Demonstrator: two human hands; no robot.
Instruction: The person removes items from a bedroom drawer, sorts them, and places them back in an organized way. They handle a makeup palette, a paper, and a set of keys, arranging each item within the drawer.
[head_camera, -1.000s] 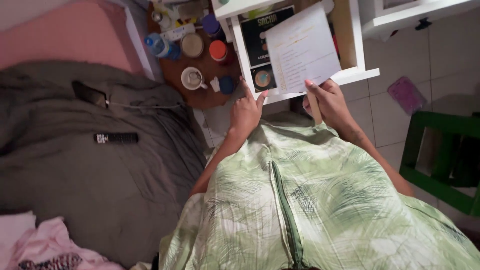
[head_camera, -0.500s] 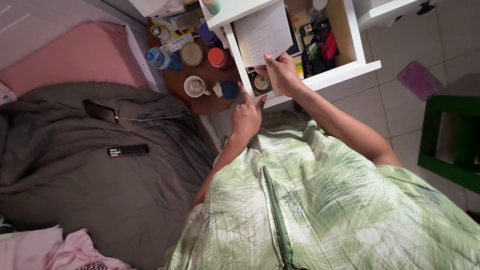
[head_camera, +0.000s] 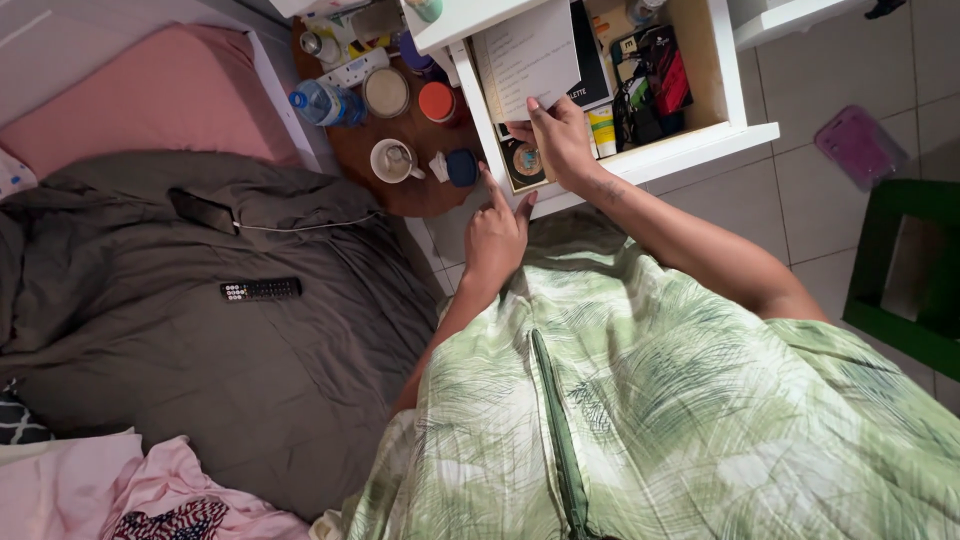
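Right hand (head_camera: 560, 140) pinches paper sheet (head_camera: 527, 55) — left hand (head_camera: 497, 232) touches drawer front (head_camera: 640, 165).

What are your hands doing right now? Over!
Right hand holds a white paper sheet over the open white drawer. Left hand rests on the drawer's front corner, holding nothing. Nothing blocks the drawer.

White tube (head_camera: 603, 130) in drawer (head_camera: 700, 140)
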